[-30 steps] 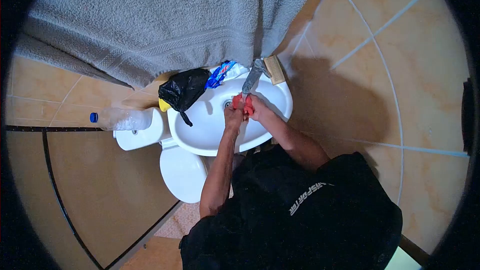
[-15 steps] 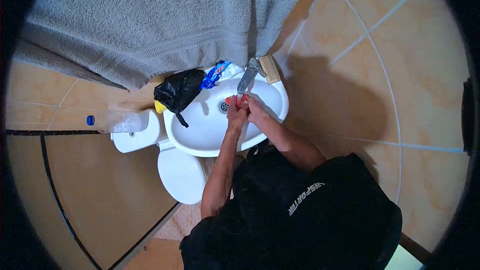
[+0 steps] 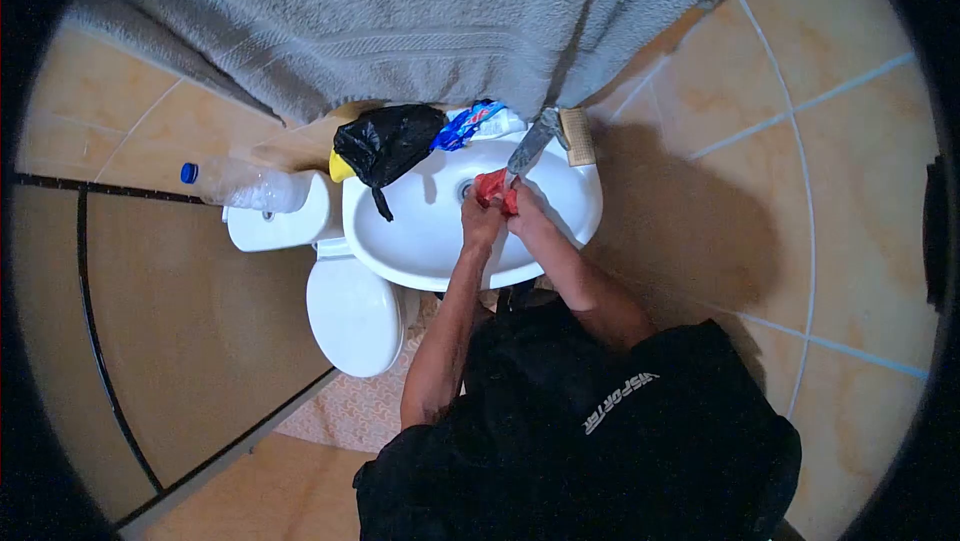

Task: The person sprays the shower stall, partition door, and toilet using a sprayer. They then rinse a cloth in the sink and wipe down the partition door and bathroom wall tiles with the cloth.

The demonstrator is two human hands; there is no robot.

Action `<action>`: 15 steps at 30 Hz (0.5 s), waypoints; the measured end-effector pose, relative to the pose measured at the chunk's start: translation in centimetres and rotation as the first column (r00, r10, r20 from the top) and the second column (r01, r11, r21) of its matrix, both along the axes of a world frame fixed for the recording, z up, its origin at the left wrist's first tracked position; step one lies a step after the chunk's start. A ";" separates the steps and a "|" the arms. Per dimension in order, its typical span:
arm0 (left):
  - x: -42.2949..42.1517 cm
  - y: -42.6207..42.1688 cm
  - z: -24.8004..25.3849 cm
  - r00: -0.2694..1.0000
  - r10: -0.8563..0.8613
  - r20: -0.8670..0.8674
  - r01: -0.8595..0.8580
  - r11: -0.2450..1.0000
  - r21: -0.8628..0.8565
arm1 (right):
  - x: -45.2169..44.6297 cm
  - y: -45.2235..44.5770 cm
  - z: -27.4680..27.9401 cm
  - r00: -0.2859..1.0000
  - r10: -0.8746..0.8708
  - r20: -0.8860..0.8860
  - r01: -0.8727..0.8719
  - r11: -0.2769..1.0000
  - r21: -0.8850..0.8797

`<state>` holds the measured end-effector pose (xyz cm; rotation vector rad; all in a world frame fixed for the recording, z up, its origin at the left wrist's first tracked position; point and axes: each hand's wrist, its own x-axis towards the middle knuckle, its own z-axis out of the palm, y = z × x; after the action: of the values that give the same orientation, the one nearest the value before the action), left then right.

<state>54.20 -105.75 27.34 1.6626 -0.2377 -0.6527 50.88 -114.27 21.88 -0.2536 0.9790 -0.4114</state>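
Over the white sink basin (image 3: 400,226), both hands close on a small red cloth (image 3: 493,187) right beneath the faucet (image 3: 535,144). My left hand (image 3: 482,221) grips its left side, fingers wrapped in. On the right edge of the cloth, my right hand (image 3: 523,213) is closed too, its fingertips partly hidden. The cloth looks bunched up and spreads a little above the hands. Just left of it the metal drain (image 3: 466,191) shows in part.
A black plastic bag (image 3: 390,146) and a blue wrapper (image 3: 465,128) sit on the sink's back left rim. A tan brush or sponge (image 3: 577,137) stands right of the faucet. A clear bottle (image 3: 245,187) lies on the toilet tank (image 3: 300,226). A grey towel (image 3: 400,21) hangs behind.
More of the red cloth shows now, spread out above the hands. The view has shifted, so the sink appears slightly higher and further right.
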 end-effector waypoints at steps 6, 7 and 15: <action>0.1 0.2 -0.7 0.998 0.021 -0.060 -0.017 0.998 0.068 | -1.5 -1.4 -0.9 0.967 0.086 0.240 -0.100 0.994 0.048; -0.1 0.0 1.1 0.998 -0.020 -0.067 0.028 0.993 0.115 | -1.6 -1.3 -0.2 0.967 0.099 0.235 -0.114 0.992 0.050; -1.1 -0.7 2.4 0.983 -0.027 -0.180 0.009 0.995 -0.100 | -1.9 -0.6 4.1 0.977 0.061 0.207 -0.066 0.998 0.019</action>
<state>53.15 -106.46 29.70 1.4976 -0.1513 -0.7886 48.99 -114.91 25.98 -0.2137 0.7704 -0.3588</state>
